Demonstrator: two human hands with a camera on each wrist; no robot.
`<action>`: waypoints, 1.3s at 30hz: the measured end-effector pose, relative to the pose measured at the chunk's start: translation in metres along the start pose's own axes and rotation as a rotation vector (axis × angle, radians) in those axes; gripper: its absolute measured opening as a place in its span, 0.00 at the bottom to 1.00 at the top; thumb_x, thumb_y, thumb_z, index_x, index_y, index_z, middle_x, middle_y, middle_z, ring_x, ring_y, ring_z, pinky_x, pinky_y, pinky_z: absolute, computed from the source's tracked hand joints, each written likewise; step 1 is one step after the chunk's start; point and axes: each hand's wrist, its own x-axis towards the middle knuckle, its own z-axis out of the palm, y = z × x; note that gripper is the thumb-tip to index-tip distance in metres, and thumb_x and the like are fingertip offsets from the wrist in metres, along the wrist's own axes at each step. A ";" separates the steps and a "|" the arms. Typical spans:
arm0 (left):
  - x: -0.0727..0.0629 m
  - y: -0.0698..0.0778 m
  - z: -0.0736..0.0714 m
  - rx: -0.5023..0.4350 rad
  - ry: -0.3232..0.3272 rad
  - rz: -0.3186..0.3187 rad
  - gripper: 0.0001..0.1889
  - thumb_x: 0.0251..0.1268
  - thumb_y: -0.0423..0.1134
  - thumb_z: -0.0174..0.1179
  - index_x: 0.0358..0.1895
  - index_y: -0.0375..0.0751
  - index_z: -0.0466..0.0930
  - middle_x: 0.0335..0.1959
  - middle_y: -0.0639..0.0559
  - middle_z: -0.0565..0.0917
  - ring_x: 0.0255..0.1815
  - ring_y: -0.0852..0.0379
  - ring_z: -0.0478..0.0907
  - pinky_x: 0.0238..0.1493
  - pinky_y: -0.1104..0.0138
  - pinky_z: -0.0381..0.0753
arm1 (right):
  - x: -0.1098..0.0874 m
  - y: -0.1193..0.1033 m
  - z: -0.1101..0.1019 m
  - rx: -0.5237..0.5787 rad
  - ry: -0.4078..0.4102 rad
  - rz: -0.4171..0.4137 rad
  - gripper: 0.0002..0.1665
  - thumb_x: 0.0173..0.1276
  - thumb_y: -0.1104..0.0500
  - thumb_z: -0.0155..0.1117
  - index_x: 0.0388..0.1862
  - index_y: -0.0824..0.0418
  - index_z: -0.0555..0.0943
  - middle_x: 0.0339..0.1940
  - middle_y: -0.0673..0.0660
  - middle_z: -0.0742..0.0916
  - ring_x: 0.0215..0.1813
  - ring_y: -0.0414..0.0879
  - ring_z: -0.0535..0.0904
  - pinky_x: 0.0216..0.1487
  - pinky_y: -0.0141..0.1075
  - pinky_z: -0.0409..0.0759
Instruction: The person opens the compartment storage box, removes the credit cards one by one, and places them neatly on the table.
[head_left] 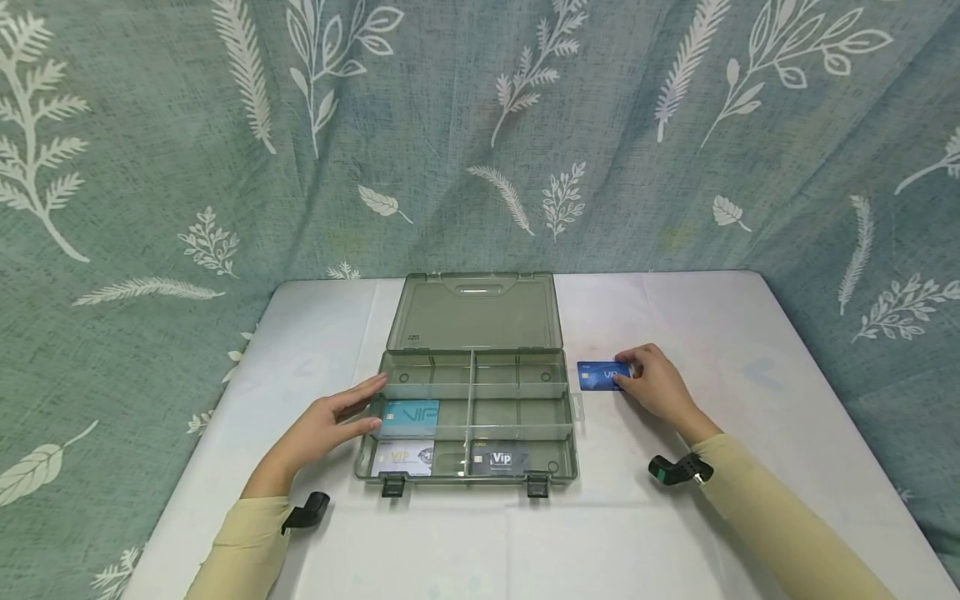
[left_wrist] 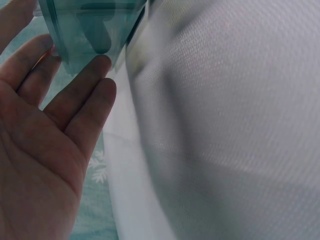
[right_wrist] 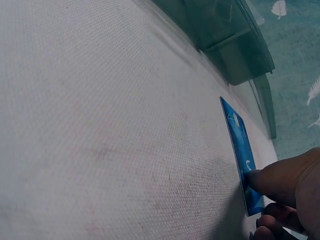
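A dark blue VIP card is pinched at its right end between the thumb and fingers of my right hand, just right of the box. The right wrist view shows the blue card tilted over the white cloth. My left hand touches the left side of the translucent grey-green divided box, its fingers fairly straight. Inside the box, a light blue VIP card lies in the middle left compartment. A white Vip card lies front left and a dark grey Vip card front right.
The box lid is folded back, lying behind the box. Two black latches, one of them the left latch, stick out at the front. A white cloth covers the table. A leaf-patterned green curtain hangs behind and at the sides.
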 end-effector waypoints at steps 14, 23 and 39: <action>-0.001 -0.001 0.000 -0.006 0.004 0.003 0.35 0.71 0.46 0.65 0.79 0.47 0.65 0.80 0.54 0.60 0.77 0.43 0.63 0.72 0.49 0.67 | -0.003 0.002 0.001 0.009 0.003 0.016 0.21 0.67 0.60 0.73 0.56 0.68 0.83 0.45 0.62 0.78 0.39 0.51 0.72 0.37 0.40 0.68; -0.001 -0.001 0.000 -0.006 0.006 0.000 0.35 0.71 0.47 0.65 0.79 0.47 0.64 0.81 0.53 0.60 0.77 0.43 0.63 0.72 0.48 0.66 | -0.004 0.001 -0.003 0.028 0.002 0.015 0.20 0.67 0.59 0.73 0.55 0.68 0.84 0.45 0.62 0.78 0.38 0.51 0.73 0.36 0.39 0.69; -0.001 0.000 -0.001 0.000 0.003 -0.040 0.37 0.69 0.51 0.66 0.79 0.53 0.65 0.80 0.60 0.60 0.77 0.48 0.63 0.72 0.68 0.67 | -0.009 -0.006 -0.012 0.041 -0.020 0.004 0.20 0.69 0.59 0.70 0.56 0.67 0.84 0.43 0.60 0.81 0.41 0.51 0.78 0.39 0.39 0.74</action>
